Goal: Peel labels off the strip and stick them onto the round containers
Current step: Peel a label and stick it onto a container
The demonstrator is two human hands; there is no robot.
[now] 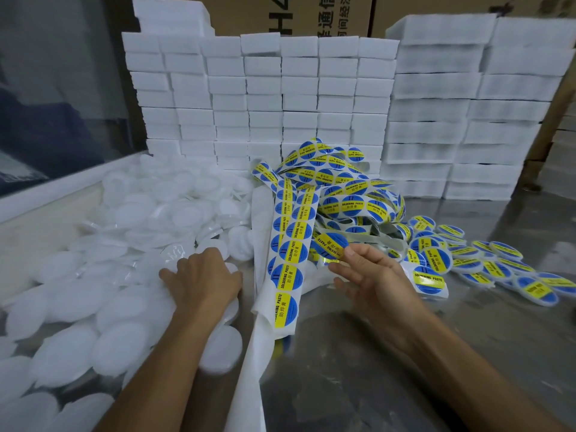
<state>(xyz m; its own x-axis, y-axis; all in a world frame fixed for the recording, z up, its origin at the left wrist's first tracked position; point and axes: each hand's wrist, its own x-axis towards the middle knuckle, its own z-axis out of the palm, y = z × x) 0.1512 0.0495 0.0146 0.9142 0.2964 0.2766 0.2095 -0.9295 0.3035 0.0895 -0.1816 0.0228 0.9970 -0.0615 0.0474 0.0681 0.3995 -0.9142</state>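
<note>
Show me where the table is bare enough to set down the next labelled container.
Bare metal table lies between the label strip and the right forearm, and again beyond that arm, below the labelled containers. The left side is crowded: the left hand rests on heaped white containers. The right hand pinches a peeled label.

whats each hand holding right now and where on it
The right hand pinches a round blue-and-yellow label by its lower right edge. The left hand rests on the white round containers; no clear grip shows.
</note>
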